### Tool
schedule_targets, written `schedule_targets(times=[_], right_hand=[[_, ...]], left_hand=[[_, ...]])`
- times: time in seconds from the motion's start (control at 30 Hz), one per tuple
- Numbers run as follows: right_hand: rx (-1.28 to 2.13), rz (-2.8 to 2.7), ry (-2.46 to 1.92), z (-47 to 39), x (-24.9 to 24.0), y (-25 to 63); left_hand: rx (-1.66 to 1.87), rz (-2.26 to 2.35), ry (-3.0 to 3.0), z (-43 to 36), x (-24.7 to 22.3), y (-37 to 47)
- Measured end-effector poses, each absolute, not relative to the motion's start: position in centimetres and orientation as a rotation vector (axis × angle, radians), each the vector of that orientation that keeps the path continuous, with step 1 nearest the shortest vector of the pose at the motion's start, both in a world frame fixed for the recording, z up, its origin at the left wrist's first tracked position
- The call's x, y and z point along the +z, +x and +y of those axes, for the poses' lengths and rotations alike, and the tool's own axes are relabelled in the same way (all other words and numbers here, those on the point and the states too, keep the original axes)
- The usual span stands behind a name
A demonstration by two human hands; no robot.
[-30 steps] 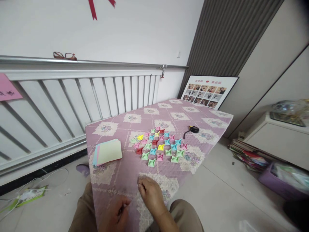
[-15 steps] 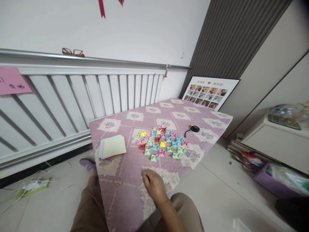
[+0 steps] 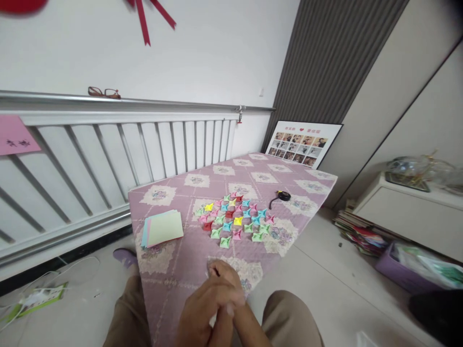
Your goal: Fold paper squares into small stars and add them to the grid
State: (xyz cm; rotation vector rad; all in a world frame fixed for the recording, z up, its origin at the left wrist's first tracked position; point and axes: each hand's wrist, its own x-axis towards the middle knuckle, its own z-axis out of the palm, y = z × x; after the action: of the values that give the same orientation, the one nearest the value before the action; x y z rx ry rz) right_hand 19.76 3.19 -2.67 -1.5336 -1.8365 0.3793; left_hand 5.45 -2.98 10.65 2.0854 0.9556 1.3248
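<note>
My right hand (image 3: pixel 224 270) rests on the near part of the table cover, its fingers curled in a loose fist with nothing seen in them. Across its wrist lies my left hand (image 3: pixel 208 301), slightly blurred, fingers wrapped over that wrist. Beyond both hands, several small folded paper shapes (image 3: pixel 238 221) in green, pink, blue, red and yellow stand in slanting rows. To their left is a stack of coloured paper sheets (image 3: pixel 165 228), pale yellow on top. Neither hand touches the paper.
A black tape measure (image 3: pixel 284 195) lies right of the folded shapes on the pink patterned tablecloth (image 3: pixel 173 274). A white radiator (image 3: pixel 162 144) borders the table, with glasses (image 3: pixel 104 92) on its pipe. A framed photo board (image 3: pixel 303 143) leans at the far end. A purple bin (image 3: pixel 394 270) stands right.
My left hand has come into view from below and now lies over my right wrist. The right hand has stayed near the same place. The view has tilted up slightly.
</note>
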Motion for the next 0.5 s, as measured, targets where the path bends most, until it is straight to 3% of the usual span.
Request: schedule_targets(times=[0.3,0.5], right_hand=[[0.375,-1.778,-1.54,2.7,-3.2,19.9],[0.377,-1.769,-1.582,2.4,-4.3,20.0]], left_hand=[[0.764,1.448,2.055,0.9,-0.2,6.1],[0.612,1.449,2.302,3.1,-5.9,4.0]])
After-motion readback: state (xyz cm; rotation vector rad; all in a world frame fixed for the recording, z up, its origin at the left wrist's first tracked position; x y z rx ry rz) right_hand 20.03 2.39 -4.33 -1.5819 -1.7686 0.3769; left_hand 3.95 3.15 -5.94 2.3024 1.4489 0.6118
